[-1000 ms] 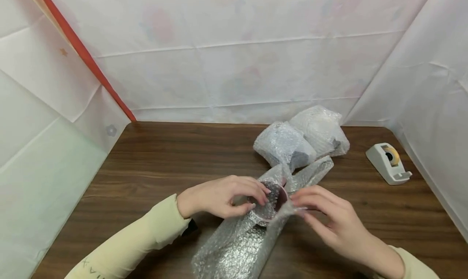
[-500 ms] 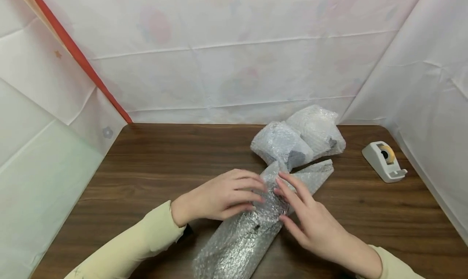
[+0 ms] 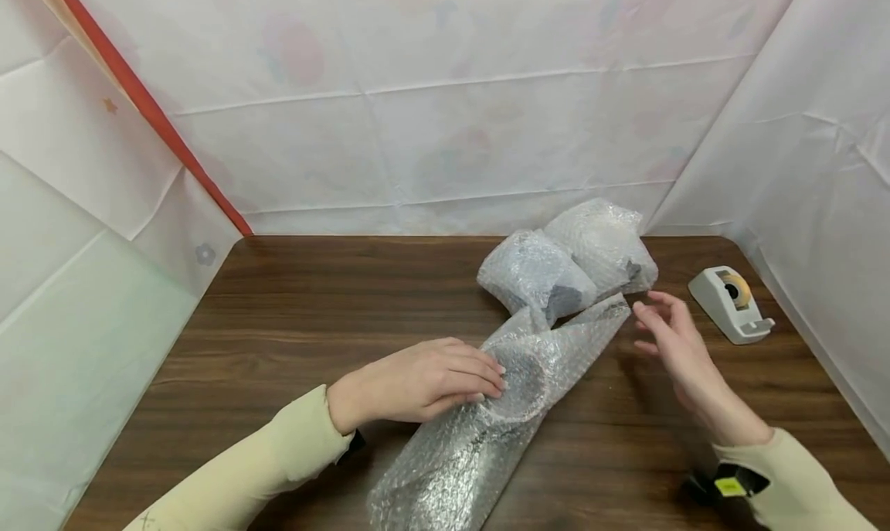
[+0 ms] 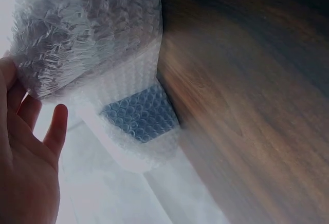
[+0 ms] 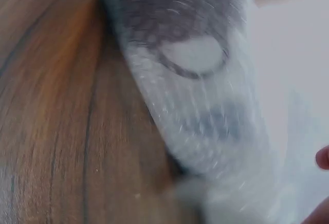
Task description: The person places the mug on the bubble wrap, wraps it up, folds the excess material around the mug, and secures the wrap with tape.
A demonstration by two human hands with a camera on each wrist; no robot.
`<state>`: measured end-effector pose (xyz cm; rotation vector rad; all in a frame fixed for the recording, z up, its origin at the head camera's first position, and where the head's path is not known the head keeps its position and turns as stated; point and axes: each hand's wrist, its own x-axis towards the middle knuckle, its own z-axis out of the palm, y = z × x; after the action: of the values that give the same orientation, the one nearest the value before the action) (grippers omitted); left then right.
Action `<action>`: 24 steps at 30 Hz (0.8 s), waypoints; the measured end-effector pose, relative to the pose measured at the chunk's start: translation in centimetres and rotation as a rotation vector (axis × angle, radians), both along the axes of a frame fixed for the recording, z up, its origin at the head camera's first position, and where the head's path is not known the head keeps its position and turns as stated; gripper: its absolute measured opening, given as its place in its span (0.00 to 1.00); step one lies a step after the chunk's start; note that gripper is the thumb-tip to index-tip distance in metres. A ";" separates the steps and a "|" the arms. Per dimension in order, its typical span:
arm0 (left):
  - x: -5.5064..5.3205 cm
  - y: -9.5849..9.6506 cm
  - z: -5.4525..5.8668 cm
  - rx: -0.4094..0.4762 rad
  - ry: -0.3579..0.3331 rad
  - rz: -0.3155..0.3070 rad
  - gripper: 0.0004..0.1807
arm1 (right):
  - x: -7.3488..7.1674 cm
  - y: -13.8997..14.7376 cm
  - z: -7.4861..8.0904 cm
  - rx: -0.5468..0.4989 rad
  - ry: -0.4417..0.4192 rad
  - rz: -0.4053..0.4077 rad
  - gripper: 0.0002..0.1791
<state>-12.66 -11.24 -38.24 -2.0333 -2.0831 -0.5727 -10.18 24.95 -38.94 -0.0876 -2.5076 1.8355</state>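
Observation:
A mug (image 3: 520,382) stands inside bubble wrap (image 3: 452,469), its round rim showing through the layer drawn over its top. My left hand (image 3: 433,380) rests on the wrap at the left side of the rim, fingertips pressing there. In the left wrist view the left hand (image 4: 25,167) touches the wrap's edge, with one finger apart. My right hand (image 3: 684,353) hovers by the free upper-right end of the wrap, fingers spread and holding nothing. Through the plastic, the right wrist view shows the dark mug (image 5: 175,16) with its looped handle (image 5: 194,74), blurred.
Two bubble-wrapped bundles (image 3: 531,268) sit behind the mug, with dark grey patches on them. A white tape dispenser (image 3: 730,305) with yellowish tape stands at the right of the brown wooden table (image 3: 334,299). White patterned sheets (image 3: 431,106) enclose the back and sides.
The wrap flap has been folded over the mug's opening. My right hand has let go of it and moved up and right to the wrap's far end. The left hand stays at the rim.

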 end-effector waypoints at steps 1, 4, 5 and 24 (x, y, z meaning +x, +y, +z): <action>0.0 0.0 0.0 -0.004 -0.005 -0.007 0.15 | -0.6 0.5 -0.3 -0.071 -0.115 0.045 0.39; 0.0 0.1 0.1 -0.021 -0.021 -0.023 0.14 | -1.7 1.2 -0.9 -0.256 -0.344 0.225 0.36; 0.0 0.1 0.1 -0.027 -0.021 -0.023 0.14 | -1.9 1.2 -1.1 -0.290 -0.370 0.280 0.31; -0.4 0.0 0.2 -0.040 -0.107 -0.049 0.12 | 0.5 2.0 1.2 -0.074 -0.152 0.693 0.32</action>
<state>-13.03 -11.23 -38.00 -2.1252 -2.1252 -0.6677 -9.67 27.00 -37.72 0.7607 -2.7972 2.1990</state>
